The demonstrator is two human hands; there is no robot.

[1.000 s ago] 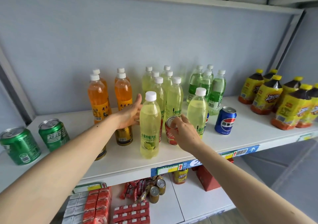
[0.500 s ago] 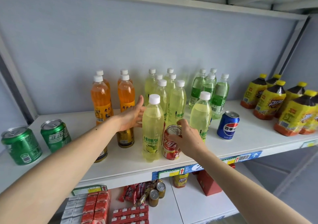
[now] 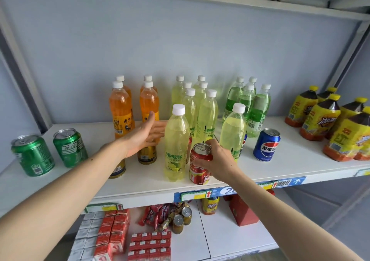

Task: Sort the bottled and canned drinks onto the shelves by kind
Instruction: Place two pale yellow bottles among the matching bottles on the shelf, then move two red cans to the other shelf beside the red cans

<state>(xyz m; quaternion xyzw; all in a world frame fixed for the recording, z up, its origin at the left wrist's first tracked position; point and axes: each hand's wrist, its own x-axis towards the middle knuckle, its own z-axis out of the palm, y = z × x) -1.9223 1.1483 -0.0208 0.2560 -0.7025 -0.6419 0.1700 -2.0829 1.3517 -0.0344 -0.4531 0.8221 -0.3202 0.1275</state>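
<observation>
My right hand grips a red cola can near the front edge of the white shelf, just right of a yellow-green lime soda bottle. My left hand is open with straight fingers, reaching in behind that bottle's left side, in front of the orange soda bottles. Whether it touches the bottle is unclear. A second lime bottle stands right of the can, and a blue Pepsi can beyond it. More lime bottles and green bottles stand behind.
Two green cans stand at the shelf's left. Two gold cans sit under my left forearm. Yellow-labelled tea bottles crowd the right end. The lower shelf holds red cartons, snack packets, small cans and a red box.
My right hand has drawn the red can forward from between the lime bottles to the shelf's front. My left hand stays by the front lime bottle. The view has shifted slightly.
</observation>
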